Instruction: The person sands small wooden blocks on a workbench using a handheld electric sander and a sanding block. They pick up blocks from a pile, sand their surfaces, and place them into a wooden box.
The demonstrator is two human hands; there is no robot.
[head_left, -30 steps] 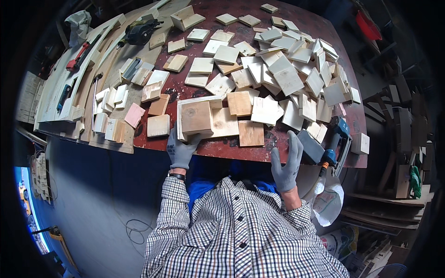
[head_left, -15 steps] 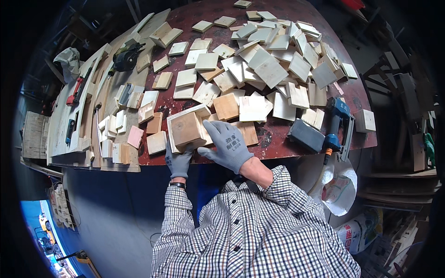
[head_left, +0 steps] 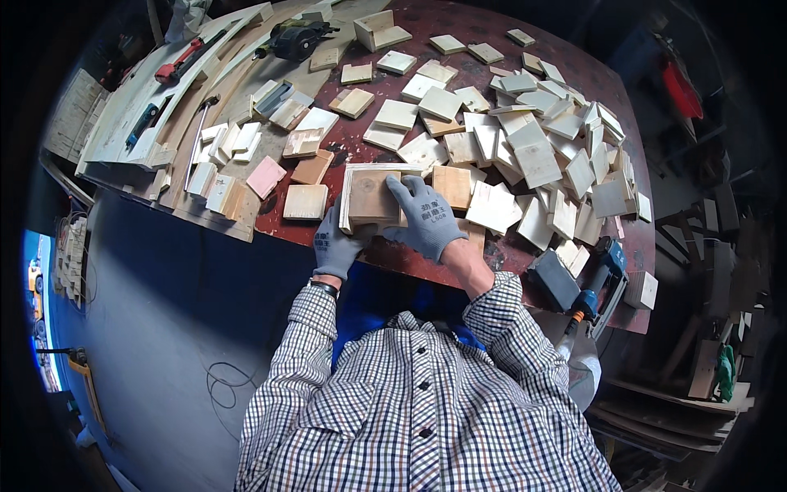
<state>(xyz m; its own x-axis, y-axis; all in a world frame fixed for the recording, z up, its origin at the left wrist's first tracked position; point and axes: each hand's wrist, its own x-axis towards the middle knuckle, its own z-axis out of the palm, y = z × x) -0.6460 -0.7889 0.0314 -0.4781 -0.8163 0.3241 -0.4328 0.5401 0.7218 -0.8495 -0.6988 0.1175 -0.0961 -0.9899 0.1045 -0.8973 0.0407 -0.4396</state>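
At the table's near edge I hold a small wooden box-like assembly [head_left: 370, 197] of joined boards, with pale edges along its top and left. My left hand [head_left: 334, 246], in a grey glove, is closed on its lower left corner; some fingers are hidden behind and under it. My right hand [head_left: 428, 217], also gloved, grips its right side, fingertips bent onto the inner block. Just right of that hand lies a tan wood block [head_left: 452, 185]. A loose square wood block [head_left: 305, 202] sits left of the assembly.
Many pale wood squares [head_left: 537, 160] are heaped across the dark red table [head_left: 287, 234]. A blue nail gun [head_left: 605, 271] and a dark grey block [head_left: 553, 279] lie at the near right. A circular saw [head_left: 297, 39] and a red tool [head_left: 184, 64] rest far left.
The whole view has shifted. The assembly has been turned a little in my hands, and my right fingers now bend over the inner block's right edge.
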